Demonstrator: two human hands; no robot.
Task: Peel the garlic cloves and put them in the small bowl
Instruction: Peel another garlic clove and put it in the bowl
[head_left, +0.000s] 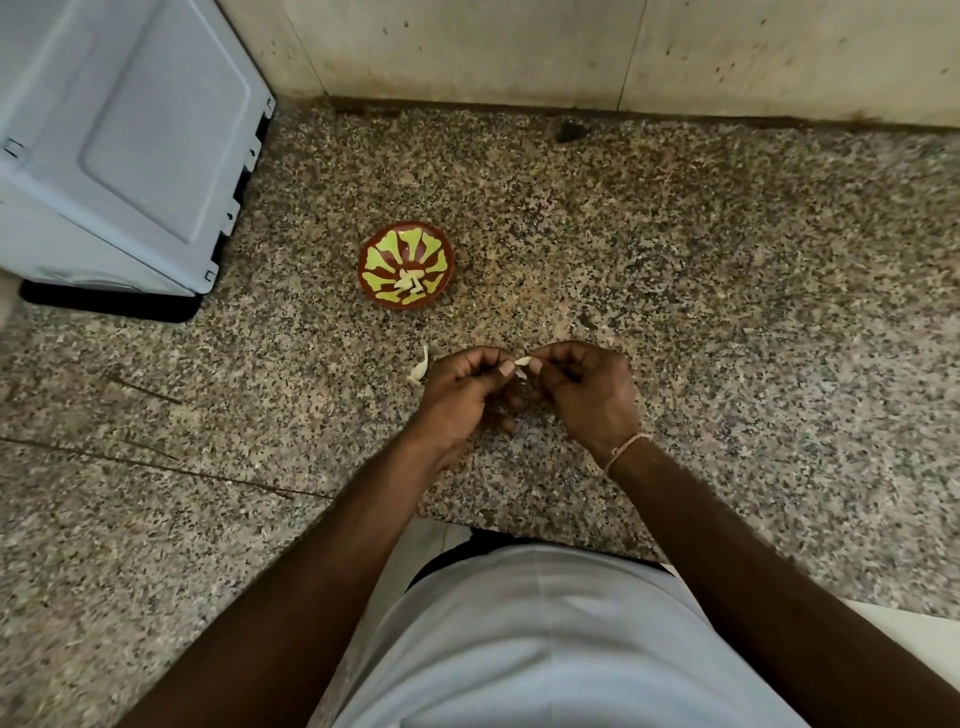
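Hands meet at the centre of the frame, and we are right over them. Our left hand (462, 389) curls its fingers in, thumb and forefinger pinching one end of a clove (523, 361). Our right hand (584, 392) pinches the other end, fingers bent tight, knuckles up. The clove sits between the two thumbs, pale and small, held just above the counter (727, 312). How much skin is left on it, we cannot tell; it is too small to read.

Up from the hands, a little left of centre, stands the bowl (405, 267), brown-red with a yellow-green leaf pattern. At the bottom of it lie a few peeled cloves (408, 280), whitish, heaped together. The bowl stands well apart from the hands.

Just left of our left hand, on the speckled stone, lies a peel (420, 366), a curled white scrap, close to the knuckles but not touching them.

On our right wrist we wear a thin thread band (623, 451). Both forearms run in from the bottom of the frame, over our light shirt (519, 649).

In the upper left of the frame sits a grey-blue appliance (119, 145) on a black base, resting on the counter against the wall. Along the top runs the tiled wall (571, 47), pale and spotted. At the left of the frame a few thin dark sticks (150, 467) lie on the stone.
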